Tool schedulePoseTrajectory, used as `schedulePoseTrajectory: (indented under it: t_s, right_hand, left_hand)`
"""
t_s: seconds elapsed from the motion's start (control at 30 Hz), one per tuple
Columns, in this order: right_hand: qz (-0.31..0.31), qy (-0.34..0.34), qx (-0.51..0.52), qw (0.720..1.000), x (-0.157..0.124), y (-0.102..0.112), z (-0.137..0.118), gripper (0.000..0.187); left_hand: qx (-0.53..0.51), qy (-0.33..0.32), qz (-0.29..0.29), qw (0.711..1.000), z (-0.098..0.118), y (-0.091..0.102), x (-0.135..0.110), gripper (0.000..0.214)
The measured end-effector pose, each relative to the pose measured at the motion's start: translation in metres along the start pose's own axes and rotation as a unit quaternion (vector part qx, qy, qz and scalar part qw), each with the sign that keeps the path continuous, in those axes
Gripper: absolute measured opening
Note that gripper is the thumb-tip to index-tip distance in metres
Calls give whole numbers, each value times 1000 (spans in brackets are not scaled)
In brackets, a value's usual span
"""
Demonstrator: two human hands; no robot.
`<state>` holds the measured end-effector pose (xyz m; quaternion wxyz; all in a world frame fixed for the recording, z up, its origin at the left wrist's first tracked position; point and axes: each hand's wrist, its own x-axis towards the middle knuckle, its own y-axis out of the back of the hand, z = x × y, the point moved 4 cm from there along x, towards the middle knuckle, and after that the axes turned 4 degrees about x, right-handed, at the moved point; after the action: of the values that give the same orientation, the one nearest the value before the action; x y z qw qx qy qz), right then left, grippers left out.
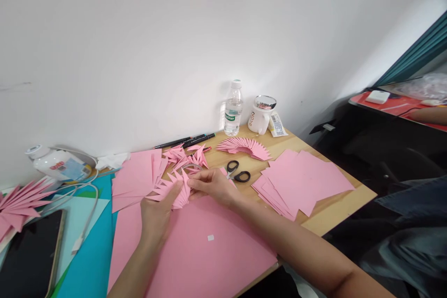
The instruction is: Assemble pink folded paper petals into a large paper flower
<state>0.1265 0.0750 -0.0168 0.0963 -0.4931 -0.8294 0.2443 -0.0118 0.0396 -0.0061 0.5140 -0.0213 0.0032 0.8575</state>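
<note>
Between my two hands is a pink folded-paper fan (179,199) made of pointed, overlapping pieces. My left hand (157,212) grips its left and lower side, thumb lying across the folds. At the right edge, my right hand (211,185) pinches the fan with thumb and fingertips. Just behind lie several loose pink folded pieces (197,154). Beneath my hands spreads a large pink paper sheet (223,260) with a small white scrap (210,238) on it. Black-handled scissors (240,174) rest right of my right hand, their blades partly hidden.
A curved pink folded strip (244,146), a water bottle (233,111) and a white mug (260,116) stand behind. Cut pink sheets (310,179) lie right. Left are a phone (35,251), a cable (91,209) and a white bottle (59,165). Another person's arm (428,115) shows far right.
</note>
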Motion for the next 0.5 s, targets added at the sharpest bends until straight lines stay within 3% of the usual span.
schedulePoseTrajectory:
  t_s: [0.5]
  right_hand:
    - [59,7,35,998,3,3,7,46]
  left_hand:
    - [-6,12,15,1000,2,-3,-3,25]
